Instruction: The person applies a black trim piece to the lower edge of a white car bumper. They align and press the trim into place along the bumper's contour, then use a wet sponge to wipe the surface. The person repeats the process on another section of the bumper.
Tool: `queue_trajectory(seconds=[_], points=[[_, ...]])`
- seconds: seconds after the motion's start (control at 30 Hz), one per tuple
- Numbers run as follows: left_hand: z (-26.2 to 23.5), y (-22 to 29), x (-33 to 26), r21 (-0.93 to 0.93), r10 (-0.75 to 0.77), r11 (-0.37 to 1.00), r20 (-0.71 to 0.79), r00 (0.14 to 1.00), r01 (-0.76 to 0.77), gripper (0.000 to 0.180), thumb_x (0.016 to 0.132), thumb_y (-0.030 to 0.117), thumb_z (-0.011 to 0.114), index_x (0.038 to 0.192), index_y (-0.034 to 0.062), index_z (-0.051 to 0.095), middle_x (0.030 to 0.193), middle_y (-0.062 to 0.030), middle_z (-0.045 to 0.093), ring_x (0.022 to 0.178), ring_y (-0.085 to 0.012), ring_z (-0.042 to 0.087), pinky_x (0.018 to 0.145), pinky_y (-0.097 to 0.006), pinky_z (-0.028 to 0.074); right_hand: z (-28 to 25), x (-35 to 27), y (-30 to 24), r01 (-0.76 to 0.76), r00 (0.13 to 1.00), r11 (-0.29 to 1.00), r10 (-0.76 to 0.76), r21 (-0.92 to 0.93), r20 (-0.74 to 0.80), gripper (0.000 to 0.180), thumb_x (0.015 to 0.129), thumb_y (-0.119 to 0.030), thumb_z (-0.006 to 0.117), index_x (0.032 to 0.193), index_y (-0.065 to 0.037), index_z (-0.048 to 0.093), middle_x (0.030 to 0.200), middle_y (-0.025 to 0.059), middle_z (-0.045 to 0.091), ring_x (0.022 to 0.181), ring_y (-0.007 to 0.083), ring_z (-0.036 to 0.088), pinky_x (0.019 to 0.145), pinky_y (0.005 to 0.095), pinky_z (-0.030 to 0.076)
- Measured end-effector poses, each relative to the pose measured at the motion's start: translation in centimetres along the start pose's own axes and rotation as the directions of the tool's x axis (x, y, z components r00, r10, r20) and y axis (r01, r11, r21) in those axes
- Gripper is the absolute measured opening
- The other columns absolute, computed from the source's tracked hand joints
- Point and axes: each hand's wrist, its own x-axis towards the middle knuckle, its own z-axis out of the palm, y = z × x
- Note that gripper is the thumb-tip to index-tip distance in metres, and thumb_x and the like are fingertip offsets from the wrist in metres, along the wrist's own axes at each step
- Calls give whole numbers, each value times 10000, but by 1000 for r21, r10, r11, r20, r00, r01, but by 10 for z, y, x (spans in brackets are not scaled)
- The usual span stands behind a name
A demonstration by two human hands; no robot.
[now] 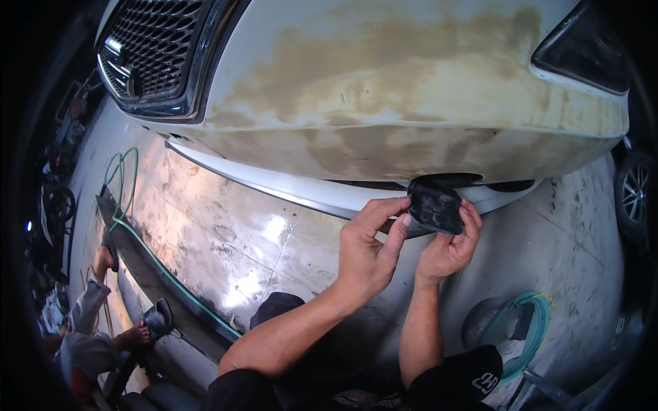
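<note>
Both of my hands hold a small black piece (pixel 436 207), scuffed and plastic-looking, just below the lower edge of a car bumper (pixel 384 103). My left hand (pixel 370 246) pinches its left side between thumb and fingers. On the opposite side, my right hand (pixel 452 250) grips its right and lower edge. The bumper is white with dull brown, sanded-looking patches. Right behind the piece is a dark opening (pixel 456 179) in the bumper's underside; whether the piece touches it I cannot tell.
A dark mesh grille (pixel 154 51) is at upper left, a black recess (pixel 582 48) at upper right. A white lower trim strip (pixel 274 185) runs under the bumper. Green hose (pixel 164 270) lies along a dark beam. A bucket (pixel 490 329) stands lower right. Another person's sandalled foot (pixel 157 320) is at left.
</note>
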Motion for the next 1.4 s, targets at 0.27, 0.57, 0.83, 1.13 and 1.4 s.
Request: queue_trajectory(seconds=[0.27,0.57,0.83,1.13,1.4], points=[[-3,3,4,119,113,986,54,992,-119,229,910,10,627,1135,-28,622,1106,-124,633,940,-168,620,824,-269,515,2,6,-4,-9,1000,999,9,33,12,263,936,-1,566,1195,19,529,1239,172,530,1114,284,583,979,392,480],[5,-2,6,73,128,988,69,989,-133,386,906,22,633,1285,10,563,1135,-149,624,1064,-205,605,867,-291,524,5,18,-18,-136,985,991,135,1,-105,252,927,7,581,1178,15,571,1170,120,553,969,185,615,768,278,533],[10,-3,6,200,231,949,85,969,-244,489,898,23,635,1369,60,508,1182,-177,593,1078,-234,600,852,-325,554,14,31,-18,-123,981,992,120,-6,-154,228,905,42,593,1131,30,572,1125,124,575,945,194,620,763,285,537],[7,-3,4,282,271,917,84,959,-283,517,868,0,650,1363,55,509,1250,-199,528,1110,-264,580,863,-352,556,16,36,-19,-99,985,995,94,-26,-142,218,880,45,630,1093,35,584,1116,142,572,944,201,624,788,291,550],[7,-3,4,276,270,918,86,959,-284,518,869,-25,634,1364,29,492,1248,-189,518,1134,-264,569,895,-356,545,20,38,-25,-125,975,992,125,11,-185,211,845,53,669,1047,27,618,1095,146,574,918,209,621,770,293,548]])
